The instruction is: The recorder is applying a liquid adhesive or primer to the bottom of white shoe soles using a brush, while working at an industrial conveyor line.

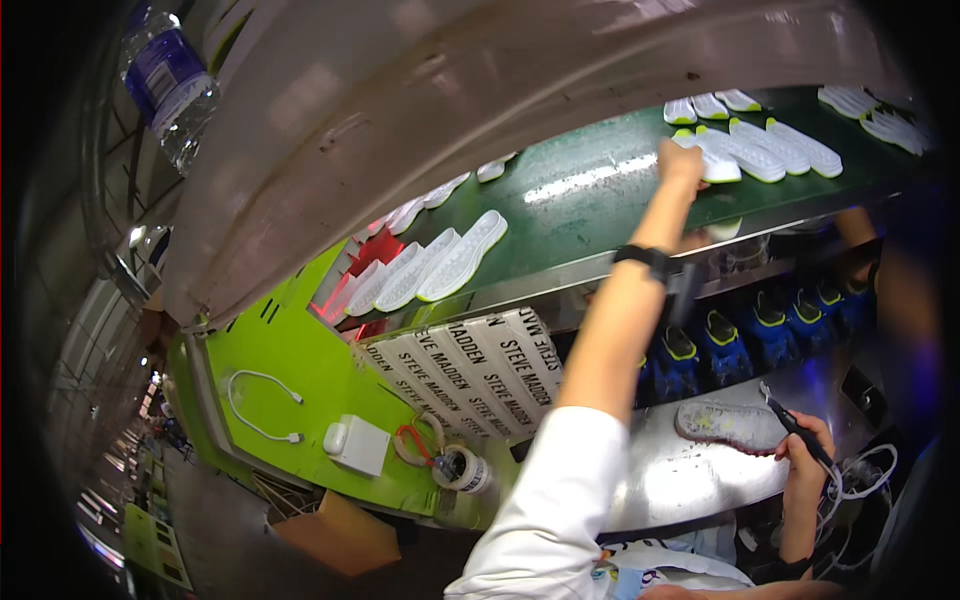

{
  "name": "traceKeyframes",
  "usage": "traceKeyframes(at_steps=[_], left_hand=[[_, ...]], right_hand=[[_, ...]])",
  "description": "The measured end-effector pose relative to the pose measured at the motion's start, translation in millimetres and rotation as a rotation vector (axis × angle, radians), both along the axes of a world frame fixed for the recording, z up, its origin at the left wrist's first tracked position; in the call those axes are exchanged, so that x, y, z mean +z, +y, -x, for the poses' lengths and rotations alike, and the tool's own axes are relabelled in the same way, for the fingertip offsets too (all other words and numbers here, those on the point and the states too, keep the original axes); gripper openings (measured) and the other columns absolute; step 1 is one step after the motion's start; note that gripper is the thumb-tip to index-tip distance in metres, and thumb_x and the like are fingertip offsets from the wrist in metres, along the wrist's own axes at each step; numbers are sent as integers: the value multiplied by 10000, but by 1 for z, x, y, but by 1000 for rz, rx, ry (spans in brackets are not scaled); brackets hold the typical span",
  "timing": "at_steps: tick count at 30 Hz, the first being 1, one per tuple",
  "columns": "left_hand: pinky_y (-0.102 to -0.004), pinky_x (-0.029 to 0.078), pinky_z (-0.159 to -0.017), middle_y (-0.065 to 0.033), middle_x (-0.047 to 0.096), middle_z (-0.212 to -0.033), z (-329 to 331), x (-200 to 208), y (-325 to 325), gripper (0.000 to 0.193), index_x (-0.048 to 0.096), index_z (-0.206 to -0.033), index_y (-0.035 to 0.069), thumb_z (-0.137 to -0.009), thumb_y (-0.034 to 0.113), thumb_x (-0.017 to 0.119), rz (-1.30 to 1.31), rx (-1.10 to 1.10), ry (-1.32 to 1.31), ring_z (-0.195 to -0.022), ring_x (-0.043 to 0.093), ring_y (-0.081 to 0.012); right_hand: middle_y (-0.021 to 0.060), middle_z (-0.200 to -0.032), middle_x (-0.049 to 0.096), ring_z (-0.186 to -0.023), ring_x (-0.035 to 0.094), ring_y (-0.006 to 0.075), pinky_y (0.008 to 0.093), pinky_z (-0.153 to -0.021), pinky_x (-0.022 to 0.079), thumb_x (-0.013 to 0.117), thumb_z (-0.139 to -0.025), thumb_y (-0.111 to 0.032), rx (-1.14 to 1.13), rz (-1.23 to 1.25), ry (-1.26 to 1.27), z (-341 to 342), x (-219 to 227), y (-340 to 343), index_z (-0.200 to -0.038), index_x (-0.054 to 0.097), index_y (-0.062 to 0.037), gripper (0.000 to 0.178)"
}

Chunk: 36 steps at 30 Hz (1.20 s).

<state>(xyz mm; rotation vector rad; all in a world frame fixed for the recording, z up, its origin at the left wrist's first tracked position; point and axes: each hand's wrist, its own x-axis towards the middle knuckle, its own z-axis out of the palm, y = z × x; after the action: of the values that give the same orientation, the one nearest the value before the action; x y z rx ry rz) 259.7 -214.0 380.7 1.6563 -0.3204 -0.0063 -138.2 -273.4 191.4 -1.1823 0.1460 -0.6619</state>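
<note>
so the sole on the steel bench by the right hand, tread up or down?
Tread up: the sole shows its speckled, patterned underside, lying flat beside the right hand.

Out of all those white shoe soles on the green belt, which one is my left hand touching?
Your left hand rests on the white shoe sole at the near left end of the right-hand cluster on the green conveyor belt; the others lie untouched.

Shoe factory: conveyor belt (pixel 590 190), white soles (pixel 455 262).

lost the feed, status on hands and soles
Left hand on white sole up on belt. Right hand holds pen. Nothing blocking.
</note>
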Motion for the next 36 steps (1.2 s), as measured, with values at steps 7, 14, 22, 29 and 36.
traceKeyframes(at_steps=[7,14,22,29,36], left_hand=[[-299,453,-867,-164,554,-1156,174,-115,180,592,413,-1259,-64,-748,191,569,477,-588,140,-1006,573,-219],[-527,423,-915,-183,495,-1253,278,-314,207,586,389,-1319,42,-852,390,455,1180,-802,944,-1135,493,-330],[-390,493,-808,-163,544,-1135,269,-328,200,550,437,-1277,58,-889,447,413,1262,-540,866,-949,563,-287],[-426,480,-753,-159,515,-1103,234,-292,198,620,415,-1288,85,-836,502,497,1355,-755,845,-896,518,-312],[-311,513,-825,-171,603,-1099,202,-229,183,377,478,-1199,-89,-933,176,453,407,-957,837,-924,634,-216]], right_hand=[[205,-973,615,-727,591,223,262,-628,473,519,-619,90,104,-156,39,-13,-14,12,-890,548,45,277],[79,-908,660,-788,629,134,273,-742,495,635,-800,-52,370,263,228,-60,-15,82,-1010,653,-38,211],[100,-932,661,-883,637,185,290,-807,481,647,-765,-47,347,491,87,-50,-25,109,-961,650,-17,199],[84,-950,677,-892,634,170,286,-813,478,659,-758,-85,485,968,-157,-58,-14,96,-976,674,-64,219],[90,-881,672,-739,627,229,311,-699,494,637,-698,-32,671,906,-82,-49,6,86,-912,692,-78,226]])
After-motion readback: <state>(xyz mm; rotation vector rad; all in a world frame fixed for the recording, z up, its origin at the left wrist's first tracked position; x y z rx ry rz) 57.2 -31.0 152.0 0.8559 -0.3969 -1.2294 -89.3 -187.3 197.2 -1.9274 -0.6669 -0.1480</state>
